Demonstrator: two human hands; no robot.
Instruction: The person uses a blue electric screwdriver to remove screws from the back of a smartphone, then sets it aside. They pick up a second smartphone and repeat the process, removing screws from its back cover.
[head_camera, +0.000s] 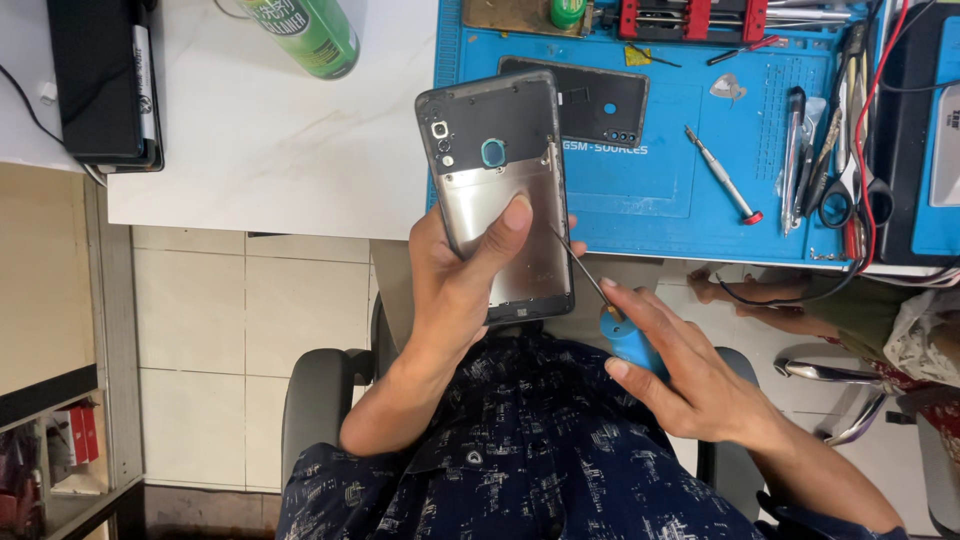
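My left hand (455, 290) grips an opened smartphone (497, 190) with its back cover off, thumb pressed on the bare metal frame. The phone's camera and round sensor face up. My right hand (685, 375) holds a blue-handled screwdriver (625, 340); its thin shaft points up-left and its tip touches the phone's right edge. Both hands are over my lap, just in front of the table edge. The phone's removed black back cover (590, 105) lies on the blue work mat (660, 210).
On the mat lie another screwdriver (722, 178), tweezers and scissors (830, 170), and a red clamp fixture (690, 18). A green spray can (310, 35) and a black device (100, 80) sit on the white tabletop. Cables hang at right.
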